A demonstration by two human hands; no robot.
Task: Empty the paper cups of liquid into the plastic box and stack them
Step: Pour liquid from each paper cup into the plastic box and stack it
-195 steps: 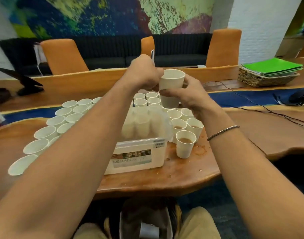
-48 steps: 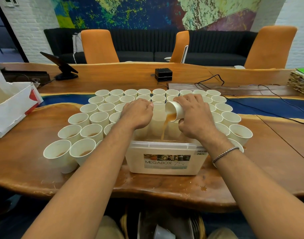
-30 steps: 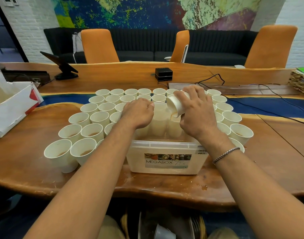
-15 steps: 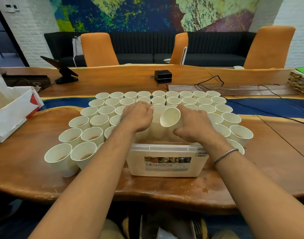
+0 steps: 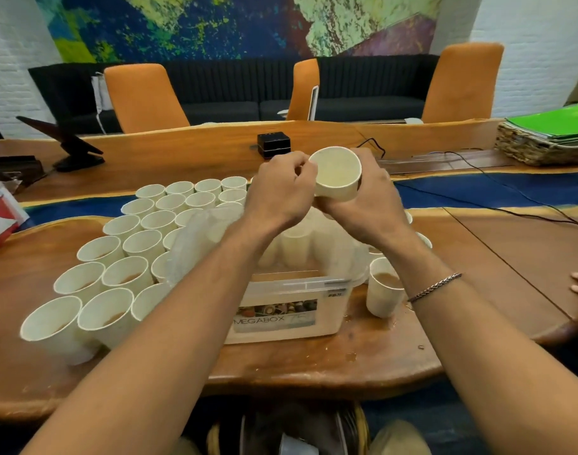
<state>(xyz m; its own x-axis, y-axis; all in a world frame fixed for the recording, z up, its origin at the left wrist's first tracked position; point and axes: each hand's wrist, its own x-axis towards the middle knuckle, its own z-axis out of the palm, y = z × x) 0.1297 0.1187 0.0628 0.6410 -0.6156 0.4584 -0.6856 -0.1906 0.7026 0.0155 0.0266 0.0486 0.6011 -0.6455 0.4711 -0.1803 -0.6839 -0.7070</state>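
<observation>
Paper cup (image 5: 336, 174) is up now, held well above the plastic box (image 5: 281, 310), mouth tipped toward cam. 1.6 s ago it lay on its side low over the box w/ a brown stream running out; 0.5 s ago the stream was gone but the cup was still low. Inside looks pale, no liquid visible, so pour for this one = done imo. Right hand (image 5: 363, 208) has fingers curled round the cup wall from below/behind. On the left hand (image 5: 277, 192) fingers are curled too, tips pinching at the cup's left rim. Can't tell if it hides a stack underneath, palm side is occluded. Box sits on the desk (image 5: 313, 366) near the front edge, between the two cup groups. Next step prob. nesting this cup into the empties. Task far from over: left cluster cups (image 5: 126, 274) show brown liquid, same for the single cup (image 5: 384, 290) just right of the box.
</observation>
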